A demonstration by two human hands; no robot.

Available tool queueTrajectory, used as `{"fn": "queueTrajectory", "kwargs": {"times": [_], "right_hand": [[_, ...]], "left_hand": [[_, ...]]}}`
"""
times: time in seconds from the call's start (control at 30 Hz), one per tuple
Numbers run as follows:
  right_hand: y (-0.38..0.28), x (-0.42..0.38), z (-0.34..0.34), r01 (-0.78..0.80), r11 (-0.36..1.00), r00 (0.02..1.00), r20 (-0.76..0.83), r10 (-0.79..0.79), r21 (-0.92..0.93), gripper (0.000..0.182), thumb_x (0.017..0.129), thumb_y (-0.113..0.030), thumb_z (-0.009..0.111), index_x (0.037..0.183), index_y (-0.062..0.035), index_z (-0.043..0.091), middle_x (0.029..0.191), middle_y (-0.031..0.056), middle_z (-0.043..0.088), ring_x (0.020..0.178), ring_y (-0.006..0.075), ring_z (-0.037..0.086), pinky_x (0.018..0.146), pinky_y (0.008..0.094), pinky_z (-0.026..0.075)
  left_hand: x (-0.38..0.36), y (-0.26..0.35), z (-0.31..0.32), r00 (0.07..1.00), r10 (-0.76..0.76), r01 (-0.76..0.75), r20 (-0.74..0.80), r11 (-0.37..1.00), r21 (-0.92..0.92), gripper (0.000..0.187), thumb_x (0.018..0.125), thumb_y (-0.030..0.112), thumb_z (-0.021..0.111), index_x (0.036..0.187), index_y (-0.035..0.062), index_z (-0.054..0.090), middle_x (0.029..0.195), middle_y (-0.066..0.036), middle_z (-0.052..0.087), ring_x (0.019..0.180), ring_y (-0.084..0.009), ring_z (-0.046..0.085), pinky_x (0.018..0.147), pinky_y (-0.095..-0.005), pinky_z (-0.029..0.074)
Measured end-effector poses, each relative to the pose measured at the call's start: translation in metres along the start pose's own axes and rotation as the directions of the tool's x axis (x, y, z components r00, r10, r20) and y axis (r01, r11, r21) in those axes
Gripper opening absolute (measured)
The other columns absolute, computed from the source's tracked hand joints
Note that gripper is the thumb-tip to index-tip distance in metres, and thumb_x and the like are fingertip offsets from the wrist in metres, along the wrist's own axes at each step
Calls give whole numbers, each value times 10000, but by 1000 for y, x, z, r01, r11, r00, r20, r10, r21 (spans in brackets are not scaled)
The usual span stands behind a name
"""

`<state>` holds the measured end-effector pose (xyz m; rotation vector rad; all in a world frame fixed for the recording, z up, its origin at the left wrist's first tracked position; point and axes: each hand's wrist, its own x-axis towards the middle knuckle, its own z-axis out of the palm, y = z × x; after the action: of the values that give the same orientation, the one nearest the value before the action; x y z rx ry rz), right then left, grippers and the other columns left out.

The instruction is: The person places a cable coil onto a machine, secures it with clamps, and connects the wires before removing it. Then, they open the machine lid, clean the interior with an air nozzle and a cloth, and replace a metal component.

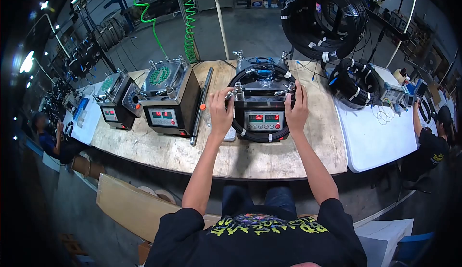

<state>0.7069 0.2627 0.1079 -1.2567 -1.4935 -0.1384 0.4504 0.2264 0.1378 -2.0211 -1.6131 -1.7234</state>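
A coil of black cable (249, 134) loops around the front and top of a metal polishing machine (262, 102) with a red and green digital display. My left hand (222, 110) is closed at the coil's left side, close to a corner clamp knob (238, 90). On the opposite side my right hand (297, 109) holds the coil between thumb and fingers, beside another knob (290, 88). Blue-tipped cable ends (263, 72) lie in clear wrapping over the machine's top. The exact finger contact with the cable is partly hidden.
Two similar machines (169, 101) (114, 104) stand left on the wooden bench (313, 154). A metal bar (202, 105) and an orange-capped bottle (204, 114) lie nearer. Large cable coils (332, 50) hang at right. Co-workers sit at the far left (53, 137) and right (428, 146).
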Motion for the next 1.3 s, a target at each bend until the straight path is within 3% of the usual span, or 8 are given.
{"fn": "queueTrajectory", "kwargs": {"times": [0.07,0.13,0.23,0.43,0.63,0.77,0.97,1.3], "right_hand": [[-1,0,-1,0,1000,1000,1,0,-2,528,1014,-258,581,1513,-101,505,1398,212,585,1262,402,599,1016,463,521],[-1,0,-2,2,1000,1000,4,-2,3,522,1024,-260,568,1518,-106,496,1414,203,581,1286,397,590,1020,455,519],[-1,0,-1,-19,1000,1000,14,19,21,528,1016,-243,584,1518,-104,493,1410,205,582,1291,398,580,1054,454,496],[-15,5,-7,-55,981,998,-8,58,186,570,944,-218,675,1482,-109,523,1472,240,480,1359,438,473,1119,497,417],[-28,-5,-4,175,977,984,50,-170,-120,506,907,-263,729,1397,-282,604,1554,245,360,1374,497,405,1121,563,384],[-12,-9,3,129,988,992,-24,-127,85,293,929,-220,730,1168,-89,620,1561,261,405,1346,494,449,1118,534,383],[-6,-2,1,-192,796,951,-92,295,574,159,1077,-147,562,1045,9,572,1357,217,664,1065,221,682,866,308,522],[-3,2,-26,-104,943,986,-90,139,316,167,1010,-113,633,1138,-6,642,1126,174,683,975,275,672,875,370,520]], "left_hand": [[4,14,-9,969,221,-198,-108,961,195,158,983,123,648,1113,47,693,919,-132,648,923,-315,571,842,-437,435],[9,14,-15,992,122,-118,-24,985,124,177,991,128,660,1131,20,663,809,-139,623,789,-288,587,739,-407,453],[8,-9,-15,909,-257,317,329,938,-141,184,982,100,669,1116,-17,621,805,-158,602,658,-274,566,624,-392,438],[13,-20,-7,980,164,-145,115,976,-160,157,1008,131,661,1022,-16,609,793,-152,620,635,-254,565,613,-393,439],[21,3,-11,908,-262,322,327,936,-145,238,1038,187,605,957,-32,564,851,-180,592,799,-325,575,731,-418,453],[-5,-23,43,980,-65,57,-187,997,-48,317,1069,249,553,904,-21,537,851,-196,573,829,-386,555,753,-487,422],[-8,-25,47,980,-28,29,-199,1000,1,289,1070,223,558,907,-15,536,837,-189,567,815,-382,540,758,-485,403],[-10,-27,48,978,-55,49,-202,998,-38,303,1079,246,553,915,-9,547,828,-175,572,817,-364,537,748,-479,404]]}}
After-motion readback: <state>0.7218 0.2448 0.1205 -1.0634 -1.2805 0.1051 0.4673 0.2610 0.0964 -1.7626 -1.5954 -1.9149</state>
